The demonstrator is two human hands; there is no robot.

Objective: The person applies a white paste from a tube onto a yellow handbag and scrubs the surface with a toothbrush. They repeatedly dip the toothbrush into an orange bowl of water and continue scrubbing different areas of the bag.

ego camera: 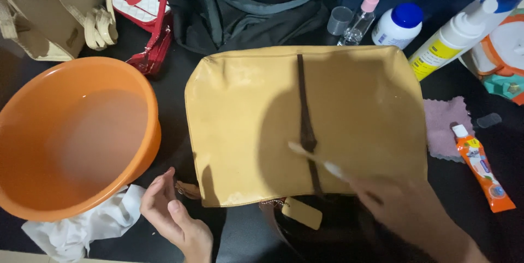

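Note:
A mustard-yellow leather bag (245,110) lies flat in the middle of a dark table, with a dark brown strap (305,126) running down its centre. My right hand (404,208) grips a thin white toothbrush (314,159), blurred, whose head lies on the bag beside the strap. My left hand (172,214) rests near the bag's lower left corner, fingers apart, holding nothing. A tan tag (302,213) hangs at the bag's near edge.
An orange basin (136,159) with water sits left, a white cloth (82,230) beneath it. A beige bag (49,12), a red-and-white pouch (143,6) and a dark backpack (245,6) lie behind. Spray bottle (363,14), white bottles (398,25), pink cloth (445,126) and orange tube (483,173) lie right.

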